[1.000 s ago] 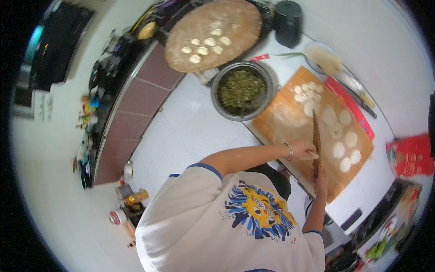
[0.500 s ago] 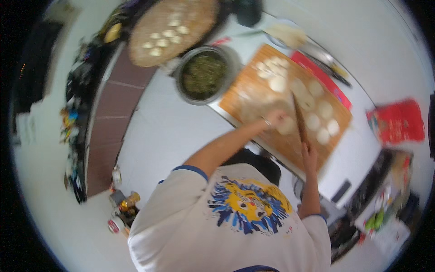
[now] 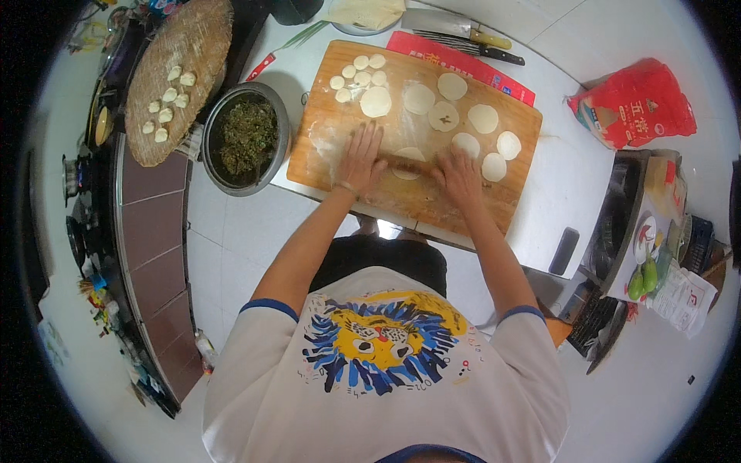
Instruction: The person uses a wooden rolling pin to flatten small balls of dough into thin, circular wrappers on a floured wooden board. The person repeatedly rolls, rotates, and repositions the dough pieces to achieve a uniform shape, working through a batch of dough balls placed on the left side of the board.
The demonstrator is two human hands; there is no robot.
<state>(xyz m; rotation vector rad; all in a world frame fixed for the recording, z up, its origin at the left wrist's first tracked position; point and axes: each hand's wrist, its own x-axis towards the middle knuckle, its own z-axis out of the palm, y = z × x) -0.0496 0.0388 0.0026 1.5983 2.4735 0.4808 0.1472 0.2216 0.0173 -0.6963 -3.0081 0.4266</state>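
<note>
A wooden rolling pin (image 3: 411, 163) lies crosswise over a flat dough round (image 3: 407, 173) on the floured wooden board (image 3: 324, 108). My left hand (image 3: 360, 158) presses flat on its left end, fingers stretched away from me. Over the right end lies my right hand (image 3: 460, 176), also open, its fingertips beside another dough round (image 3: 466, 144). Several rolled wrappers (image 3: 483, 119) are spread over the right half of the board. Small dough pieces (image 3: 362, 78) sit in a group at the far left, next to a larger round (image 3: 376, 101).
A metal bowl of chopped green filling (image 3: 283, 147) stands left of the board. Beyond it, a woven tray (image 3: 181, 46) carries several small dumplings. A cleaver (image 3: 436, 23) and a dark-handled knife (image 3: 502, 55) lie along the back. A red bag (image 3: 637, 104) and a black phone (image 3: 566, 251) are at right.
The rolling pin has turned from pointing away in my right hand to lying crosswise under both palms. My left hand has come onto its left end. The view has shifted.
</note>
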